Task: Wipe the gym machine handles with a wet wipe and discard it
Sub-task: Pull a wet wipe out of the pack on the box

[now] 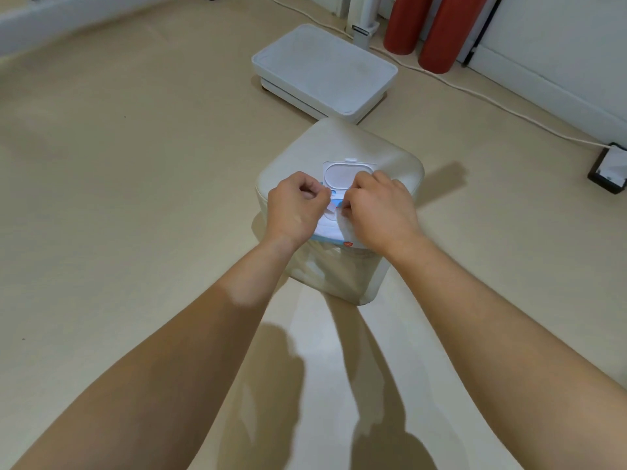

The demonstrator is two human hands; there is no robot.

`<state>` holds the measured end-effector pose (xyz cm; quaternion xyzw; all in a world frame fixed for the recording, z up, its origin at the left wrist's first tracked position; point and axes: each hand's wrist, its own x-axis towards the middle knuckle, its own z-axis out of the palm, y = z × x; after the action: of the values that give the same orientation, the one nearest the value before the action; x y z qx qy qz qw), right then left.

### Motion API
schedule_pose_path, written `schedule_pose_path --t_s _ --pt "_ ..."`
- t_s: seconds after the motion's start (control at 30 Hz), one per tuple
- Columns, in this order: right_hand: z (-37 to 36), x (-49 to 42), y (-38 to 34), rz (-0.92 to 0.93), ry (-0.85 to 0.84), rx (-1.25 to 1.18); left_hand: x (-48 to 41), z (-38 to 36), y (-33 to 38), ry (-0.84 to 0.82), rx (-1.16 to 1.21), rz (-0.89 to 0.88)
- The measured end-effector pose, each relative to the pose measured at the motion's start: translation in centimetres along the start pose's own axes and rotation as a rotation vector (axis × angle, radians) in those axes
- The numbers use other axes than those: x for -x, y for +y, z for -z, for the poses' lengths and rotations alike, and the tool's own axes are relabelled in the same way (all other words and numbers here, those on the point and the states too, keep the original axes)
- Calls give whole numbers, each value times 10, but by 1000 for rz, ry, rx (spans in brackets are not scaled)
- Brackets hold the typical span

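A wet wipe pack (330,232), white with blue print, lies on a cream padded stool (342,144). Its white flip lid (347,174) stands open toward the far side. My left hand (295,206) rests on the pack's left part with fingers curled, pinching at the opening. My right hand (380,210) is closed on a white wet wipe (346,227) at the opening. Both hands hide most of the pack. No gym machine handle is in view.
A white flat platform machine (322,72) sits on the floor beyond the stool. Two red cylinders (437,32) stand at the back right by a white wall. A white cable (475,96) runs to a dark floor socket (609,171).
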<state>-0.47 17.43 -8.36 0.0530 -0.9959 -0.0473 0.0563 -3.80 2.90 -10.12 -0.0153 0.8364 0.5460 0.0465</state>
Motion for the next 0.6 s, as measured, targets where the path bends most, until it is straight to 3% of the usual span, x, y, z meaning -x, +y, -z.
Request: schedule_pose_path --t_s 0.27,0.6 --pt "3 -4 3 206 -88 204 -3 0 -2 5 -5 -30" --pt "2 -5 14 172 -111 2 -6 0 -5 -7 12 -54"
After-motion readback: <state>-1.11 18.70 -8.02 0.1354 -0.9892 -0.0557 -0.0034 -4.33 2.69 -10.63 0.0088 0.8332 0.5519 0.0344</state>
